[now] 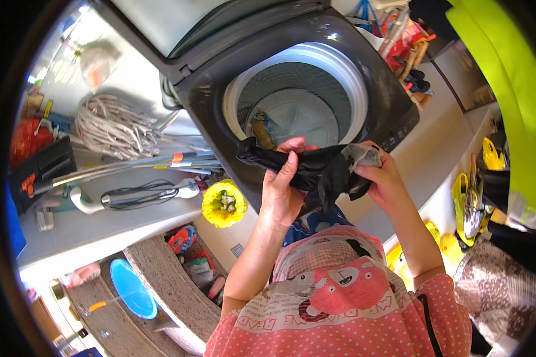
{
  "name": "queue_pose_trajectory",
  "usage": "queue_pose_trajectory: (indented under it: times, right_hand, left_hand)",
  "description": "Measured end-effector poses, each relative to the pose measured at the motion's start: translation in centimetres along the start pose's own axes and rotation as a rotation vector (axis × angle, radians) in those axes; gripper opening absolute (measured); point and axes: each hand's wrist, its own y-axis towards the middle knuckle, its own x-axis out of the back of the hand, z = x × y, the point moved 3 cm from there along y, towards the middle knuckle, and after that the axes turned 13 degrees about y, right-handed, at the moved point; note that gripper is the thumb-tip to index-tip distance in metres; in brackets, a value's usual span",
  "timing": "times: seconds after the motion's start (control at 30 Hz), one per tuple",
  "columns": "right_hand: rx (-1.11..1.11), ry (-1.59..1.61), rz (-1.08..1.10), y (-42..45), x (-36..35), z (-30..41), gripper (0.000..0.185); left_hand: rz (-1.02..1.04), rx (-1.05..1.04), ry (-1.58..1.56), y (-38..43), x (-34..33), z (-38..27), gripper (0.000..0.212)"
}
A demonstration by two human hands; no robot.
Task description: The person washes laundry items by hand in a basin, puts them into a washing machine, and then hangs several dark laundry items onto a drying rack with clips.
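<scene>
Both hands hold a dark, crumpled piece of clothing [312, 167] above the front rim of a top-loading washing machine [214, 107]. My left hand [286, 187] grips its middle, thumb on top. My right hand [377, 174] pinches the other end, where a sheer greyish part [362, 155] shows between the fingers. Behind the cloth, the machine's lid [147, 31] stands raised over the round steel drum [295, 91]. A small blue and tan item [262, 129] lies at the left of the drum floor; what it is, I cannot tell. The cloth hides part of the drum's near rim.
Left of the machine are a coiled pale hose [114, 127], long poles [129, 168] and a corded white appliance [138, 196]. A yellow-bag-lined bin [225, 204] stands by the machine's front corner. A blue basin [134, 290] sits lower left. Bright yellow-green fabric [518, 102] hangs at right.
</scene>
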Motion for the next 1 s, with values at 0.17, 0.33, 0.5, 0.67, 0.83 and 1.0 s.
queue_pose_trajectory:
  times: [0.17, 0.33, 0.5, 0.67, 0.83, 1.0]
  right_hand:
    - [0.073, 0.336, -0.231, -1.3, 2.5, 1.2, 0.034]
    - [0.142, 0.488, -0.267, -2.5, 5.2, 3.5, 0.037]
    - [0.167, 0.553, -0.088, -3.9, 8.8, 6.7, 0.038]
    - [0.417, 0.09, -0.156, -7.8, 15.1, 12.0, 0.034]
    - [0.289, -0.622, -0.308, -12.6, 16.8, 19.0, 0.029]
    - [0.492, -1.044, -0.268, -15.5, 20.1, 23.1, 0.045]
  left_hand:
    - [-0.002, 0.055, 0.136, 0.6, -1.4, 0.6, 0.02]
    - [0.159, 0.03, 0.322, 1.5, -2.4, 1.1, 0.056]
    - [0.274, -0.113, 1.225, 3.9, -5.8, 4.3, 0.027]
    - [0.312, -0.149, 0.963, 8.1, -9.6, 10.5, 0.048]
    - [0.49, -0.029, 0.71, 12.6, -14.6, 17.7, 0.04]
    - [1.057, -0.189, 1.147, 11.6, -28.6, 24.0, 0.054]
